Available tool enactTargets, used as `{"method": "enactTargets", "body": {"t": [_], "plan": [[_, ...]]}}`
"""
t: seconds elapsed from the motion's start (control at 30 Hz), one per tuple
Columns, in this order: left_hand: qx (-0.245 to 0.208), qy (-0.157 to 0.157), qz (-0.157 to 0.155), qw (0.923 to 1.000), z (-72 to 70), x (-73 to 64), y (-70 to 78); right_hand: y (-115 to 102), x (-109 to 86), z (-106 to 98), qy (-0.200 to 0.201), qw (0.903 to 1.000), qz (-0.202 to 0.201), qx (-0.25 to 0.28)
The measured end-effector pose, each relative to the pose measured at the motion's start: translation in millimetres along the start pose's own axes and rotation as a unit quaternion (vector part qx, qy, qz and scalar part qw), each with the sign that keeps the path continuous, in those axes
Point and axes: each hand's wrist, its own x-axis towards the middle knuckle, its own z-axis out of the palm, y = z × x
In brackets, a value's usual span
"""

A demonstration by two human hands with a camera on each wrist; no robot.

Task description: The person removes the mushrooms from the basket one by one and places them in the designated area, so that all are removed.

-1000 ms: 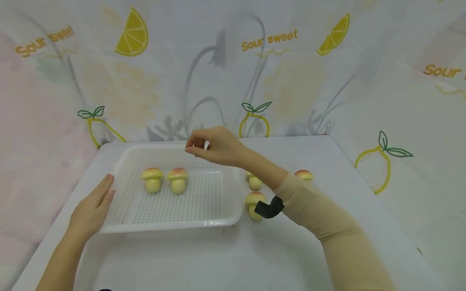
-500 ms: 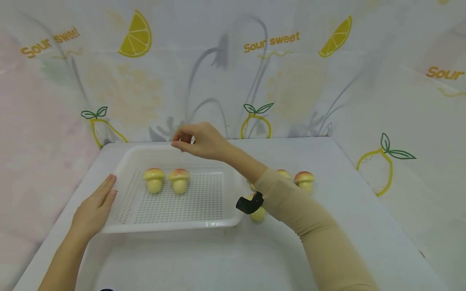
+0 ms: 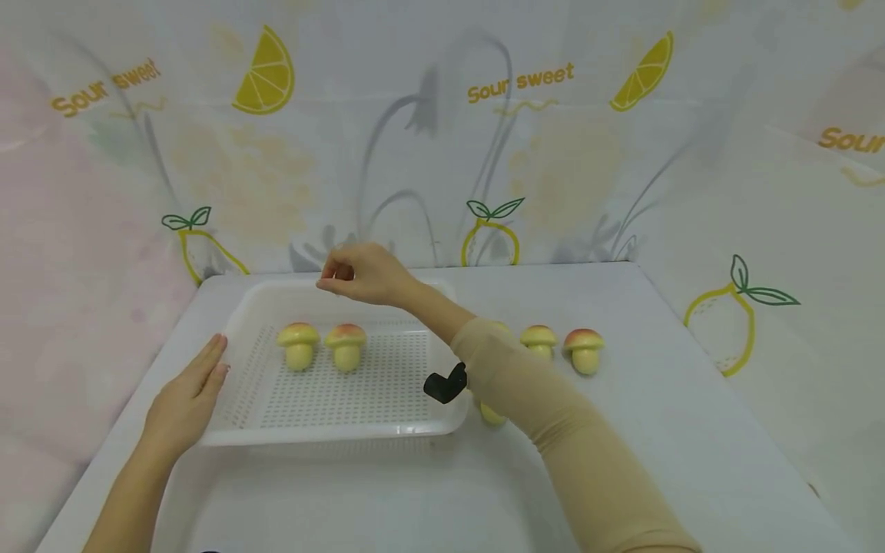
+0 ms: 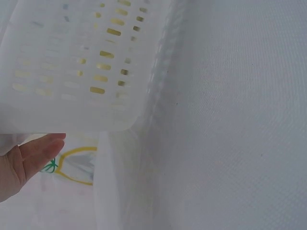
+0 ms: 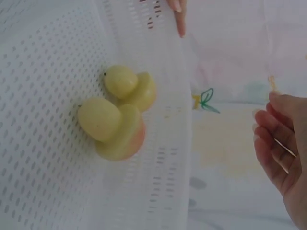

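A white perforated plastic basket stands on the left half of the table, holding two toy mushrooms: one with a yellow cap and one with a reddish cap. My left hand lies along the basket's left side, fingers straight against it. Over the basket's back rim is my right hand, its fingers loosely bent and thumb close to the fingertips, with nothing visible between them. The right wrist view shows the right hand beside the basket wall, a gap between them.
Right of the basket, several more mushrooms stand on the white table, including a red-capped one and a yellowish one. My right sleeve partly covers others. A lemon-printed cloth hangs behind.
My right hand has moved left along the basket's back rim, and the sleeve now uncovers more mushrooms on the right. The left hand keeps its place against the basket.
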Motion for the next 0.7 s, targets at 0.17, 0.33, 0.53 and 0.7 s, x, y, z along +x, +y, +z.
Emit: {"method": "enactTargets", "body": {"t": [0.17, 0.33, 0.53, 0.7], "plan": [[-0.003, 0.002, -0.001, 1.0000, 0.4, -1.7, -0.6, 6.7, 4.5, 14.5, -0.014, 0.9996, 0.013, -0.021], [-0.004, -0.002, -0.006, 1.0000, 1.4, -1.1, 0.3, 13.4, 6.4, 29.1, -0.040, 0.9982, 0.021, -0.039], [0.004, -0.002, -0.008, 1.0000, 2.4, -2.0, 1.4, 16.4, 10.0, 44.0, -0.059, 0.9948, 0.035, -0.075], [0.011, 0.001, -0.008, 0.9999, 0.1, -1.0, 1.9, 19.6, 10.7, 59.5, -0.130, 0.9819, 0.064, -0.122]]}}
